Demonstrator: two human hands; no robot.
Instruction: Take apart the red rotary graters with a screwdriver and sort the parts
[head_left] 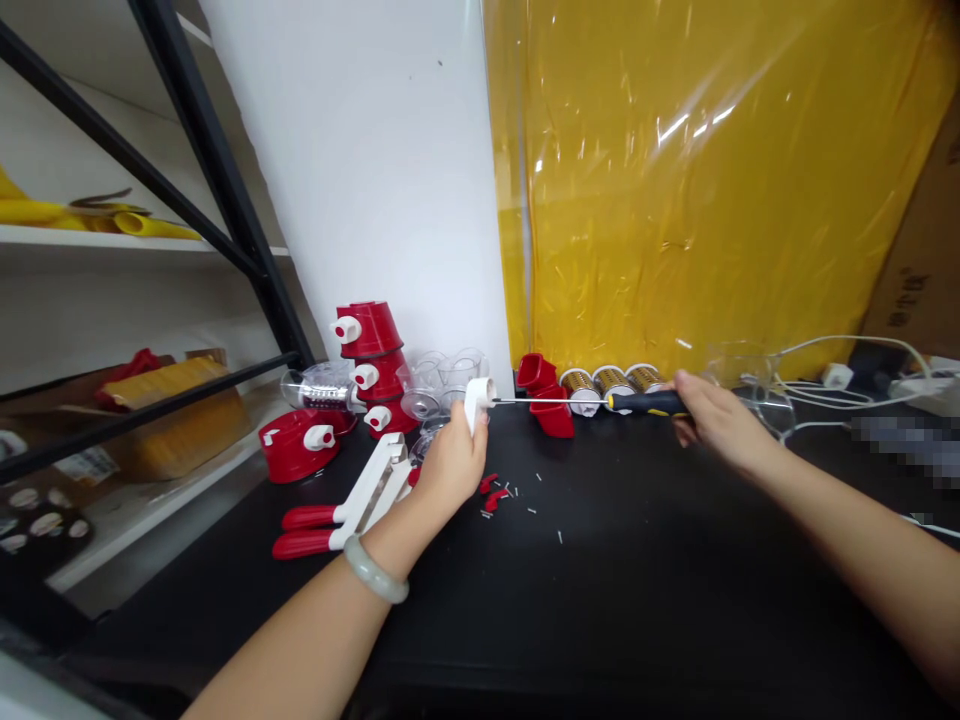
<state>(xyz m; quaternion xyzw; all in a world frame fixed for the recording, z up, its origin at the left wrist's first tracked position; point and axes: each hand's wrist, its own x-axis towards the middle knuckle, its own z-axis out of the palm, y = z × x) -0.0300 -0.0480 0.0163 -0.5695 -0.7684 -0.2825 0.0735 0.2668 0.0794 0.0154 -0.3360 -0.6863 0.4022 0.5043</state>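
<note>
My left hand [451, 458] is closed round a white plastic part [478, 397] with a round hollow end, held above the table. Lying level in my right hand [716, 420] is a screwdriver [649, 402] with a dark blue and yellow handle. Its long thin shaft points left, and the tip meets the round end of the white part. Below, small red plastic pieces [495, 499] and several loose screws [559, 537] are scattered on the table. Left of my left hand lie white crank handles with red grips [307, 542].
Red housings [373, 330] are stacked by the wall, with another red housing [298, 447] beside them. Clear plastic cups [450, 372], red hoppers [551, 405] and metal grater drums [611, 385] line the back. White cables [847, 395] lie right; a shelf rack [225, 230] stands left.
</note>
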